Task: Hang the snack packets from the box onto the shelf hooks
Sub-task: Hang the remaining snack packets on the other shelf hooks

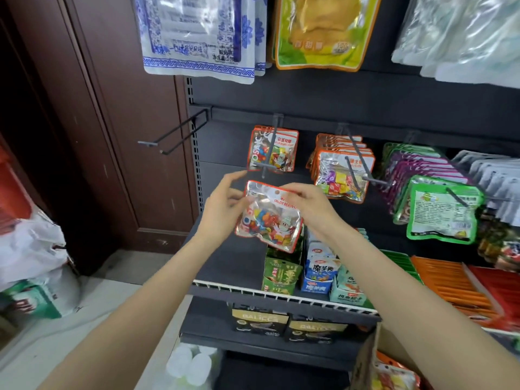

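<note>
Both hands hold one colour-bean candy packet up in front of the shelf. The left hand pinches its upper left edge between thumb and fingertips, and the right hand grips the top right corner, fingers curled over the red header strip. Held this way, the packet hangs flat and faces the person, with the small round hang hole near the top left clear between the two grips, most likely so it can be lined up with a hook tip.

Just above the packet is the hook that already carries a matching candy packet; its front end points down toward the person, and the held packet sits just below that tip, not yet threaded on. An empty double-wire hook juts out further left. To the right, a row of orange-edged sweet packets fills the neighbouring hook. The cardboard box shows at the bottom right corner with more packets inside. The next move, by judgement, is raising the hole onto the matching hook.
</note>
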